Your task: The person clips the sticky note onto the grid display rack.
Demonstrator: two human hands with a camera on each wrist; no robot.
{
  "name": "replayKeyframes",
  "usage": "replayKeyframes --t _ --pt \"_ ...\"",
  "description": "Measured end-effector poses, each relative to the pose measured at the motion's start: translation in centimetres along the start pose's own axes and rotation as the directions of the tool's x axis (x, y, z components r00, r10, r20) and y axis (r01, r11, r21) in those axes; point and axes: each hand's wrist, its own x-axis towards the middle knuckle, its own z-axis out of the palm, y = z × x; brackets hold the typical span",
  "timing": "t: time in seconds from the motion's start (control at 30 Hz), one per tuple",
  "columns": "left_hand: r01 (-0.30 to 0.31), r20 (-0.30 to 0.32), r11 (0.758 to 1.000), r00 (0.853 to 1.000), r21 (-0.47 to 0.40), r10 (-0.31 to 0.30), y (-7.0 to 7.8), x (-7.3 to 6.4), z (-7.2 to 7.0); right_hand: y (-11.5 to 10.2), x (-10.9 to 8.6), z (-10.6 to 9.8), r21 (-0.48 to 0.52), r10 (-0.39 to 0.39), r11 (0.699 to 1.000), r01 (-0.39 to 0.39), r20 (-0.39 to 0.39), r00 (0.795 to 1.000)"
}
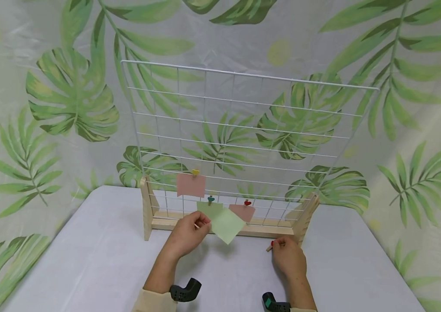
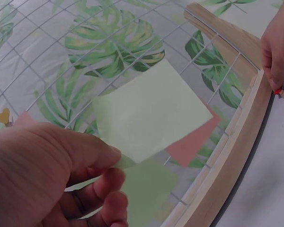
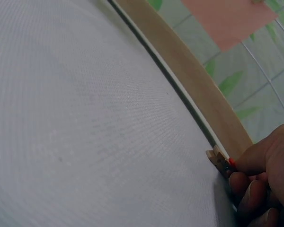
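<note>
My left hand point(image 1: 189, 232) pinches a pale green paper note point(image 1: 227, 224) by one corner, in front of the white wire grid point(image 1: 244, 125). In the head view this note overlaps a darker green note point(image 1: 209, 209), hung by a teal clothespin point(image 1: 210, 199), and part of a pink note point(image 1: 242, 212) under a red heart clothespin point(image 1: 247, 203). My right hand point(image 1: 290, 256) holds a small wooden clothespin point(image 3: 218, 161) with a red piece on it between thumb and fingers, low by the right end of the stand's wooden base bar point(image 2: 241, 156).
Another pink note point(image 1: 191, 185) hangs at the left under a yellow heart clothespin point(image 1: 195, 172). Wooden feet point(image 1: 146, 210) hold the grid upright on a white-covered table point(image 1: 88, 251). A leaf-patterned cloth point(image 1: 228, 34) hangs behind it.
</note>
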Motion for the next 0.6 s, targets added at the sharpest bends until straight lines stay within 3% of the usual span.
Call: replayKeyframes --t 0.3,0.43,0.6 --pt "-0.019 -0.058 0.993 0.998 -0.121 0.012 0.4 0.2 0.2 0.1 0.2 0.1 0.004 0.000 1.000 0.000 0.009 1.000" --pt "-0.038 -0.093 0.977 0.995 -0.211 0.019 0.7 0.4 0.5 0.0 0.1 0.1 0.009 0.002 1.000 -0.002 0.010 1.000" --pt "-0.070 -0.180 0.953 0.984 -0.295 0.016 1.4 0.7 1.1 -0.1 0.1 0.1 0.008 0.007 1.000 -0.007 0.015 1.000"
